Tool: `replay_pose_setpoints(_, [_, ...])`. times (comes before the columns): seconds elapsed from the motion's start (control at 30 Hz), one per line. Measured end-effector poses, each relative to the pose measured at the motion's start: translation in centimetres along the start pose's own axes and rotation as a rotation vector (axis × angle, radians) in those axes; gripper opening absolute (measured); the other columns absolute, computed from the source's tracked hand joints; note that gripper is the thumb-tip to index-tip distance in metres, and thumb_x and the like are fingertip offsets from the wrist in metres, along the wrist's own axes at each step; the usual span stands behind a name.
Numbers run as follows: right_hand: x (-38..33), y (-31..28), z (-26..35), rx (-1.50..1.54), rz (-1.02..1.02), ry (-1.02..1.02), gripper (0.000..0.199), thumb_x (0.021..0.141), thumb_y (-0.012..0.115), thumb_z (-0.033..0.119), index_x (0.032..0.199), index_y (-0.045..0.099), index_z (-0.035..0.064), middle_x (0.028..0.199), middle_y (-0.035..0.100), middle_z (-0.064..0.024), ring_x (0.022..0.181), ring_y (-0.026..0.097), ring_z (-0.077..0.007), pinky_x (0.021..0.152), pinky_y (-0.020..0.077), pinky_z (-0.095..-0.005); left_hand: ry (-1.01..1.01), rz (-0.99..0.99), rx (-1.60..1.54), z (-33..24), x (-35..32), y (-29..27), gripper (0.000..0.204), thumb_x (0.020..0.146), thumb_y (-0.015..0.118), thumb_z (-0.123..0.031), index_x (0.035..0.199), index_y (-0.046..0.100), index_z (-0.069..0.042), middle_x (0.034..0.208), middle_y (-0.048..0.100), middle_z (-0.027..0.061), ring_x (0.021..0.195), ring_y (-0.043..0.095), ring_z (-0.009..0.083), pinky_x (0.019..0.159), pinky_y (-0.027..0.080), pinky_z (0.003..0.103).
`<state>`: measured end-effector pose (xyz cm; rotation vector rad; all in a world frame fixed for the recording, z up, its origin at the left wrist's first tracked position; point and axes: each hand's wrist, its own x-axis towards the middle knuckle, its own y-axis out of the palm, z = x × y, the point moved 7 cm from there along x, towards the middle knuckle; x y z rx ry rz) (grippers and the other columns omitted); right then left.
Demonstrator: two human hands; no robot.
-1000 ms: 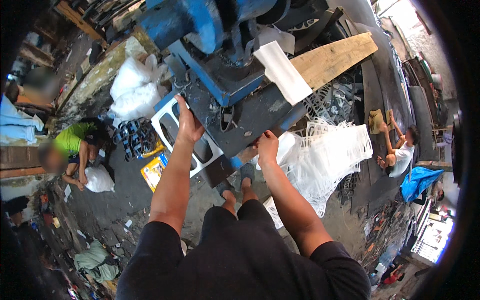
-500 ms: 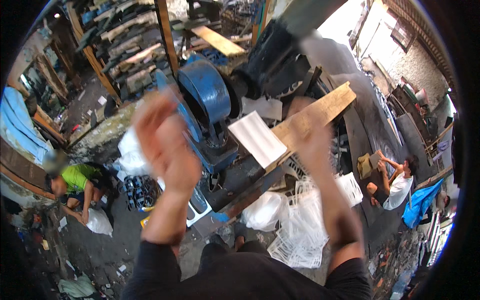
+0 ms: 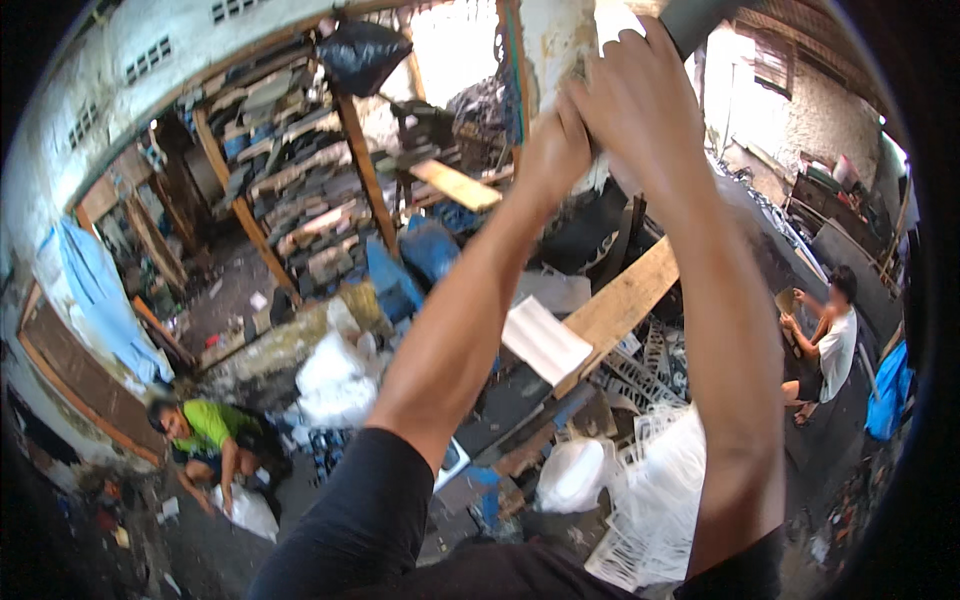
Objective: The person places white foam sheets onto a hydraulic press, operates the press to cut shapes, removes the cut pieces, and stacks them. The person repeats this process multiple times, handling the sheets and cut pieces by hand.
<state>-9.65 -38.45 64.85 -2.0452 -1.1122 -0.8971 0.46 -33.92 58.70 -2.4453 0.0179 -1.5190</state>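
Both my arms are raised high. My right hand (image 3: 640, 95) is closed around a dark grey, bar-like thing (image 3: 703, 18) that runs out of view at the top. Just below it, my left hand (image 3: 560, 150) is closed beside the same thing, seemingly on its lower part, though my fingers hide most of it. Beneath my arms, a white ridged block (image 3: 547, 340) rests at the end of a wooden plank (image 3: 625, 300). Partly hidden behind my left forearm is a blue machine (image 3: 395, 280).
White cut-out sheets (image 3: 655, 490) and a white bag (image 3: 575, 474) lie below the plank. A person in a green shirt (image 3: 208, 425) crouches at the left with a white bag (image 3: 250, 512). Another person in white (image 3: 838, 340) sits at the right. Stacked dark slabs (image 3: 300, 180) fill shelves behind.
My hands have risen from above the machine and plank to the top of the view, coming together and closing on the dark grey thing. The view has tilted upward.
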Motion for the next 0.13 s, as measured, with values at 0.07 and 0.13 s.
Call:
replay_pose_setpoints(0.07, [-7.9, -2.2, -0.7, 0.215, -0.093, 0.329, 0.022, 0.086, 0.063, 0.029, 0.087, 0.070, 0.0080, 0.084, 0.065, -0.0092, 0.101, 0.061, -0.0279, 0.105, 0.0369, -0.0423, 0.084, 0.164, 0.092, -0.9, -5.7, 3.1, 0.041, 0.101, 0.035, -0.026, 0.092, 0.059, 0.006, 0.082, 0.062, 0.0305, 0.074, 0.058, 0.0514, 0.065, 0.047, 0.057])
replay_pose_setpoints(0.13, [-13.5, -1.6, 0.0, 0.183, -0.061, 0.493, 0.035, 0.083, 0.065, 0.024, 0.111, 0.068, 0.0039, 0.116, 0.064, -0.0130, 0.114, 0.056, -0.0243, 0.107, 0.0371, -0.0425, 0.167, 0.269, 0.038, -2.9, -8.2, 4.4, 0.036, 0.100, 0.037, -0.024, 0.087, 0.061, 0.000, 0.079, 0.062, 0.0280, 0.072, 0.061, 0.0454, 0.063, 0.048, 0.054])
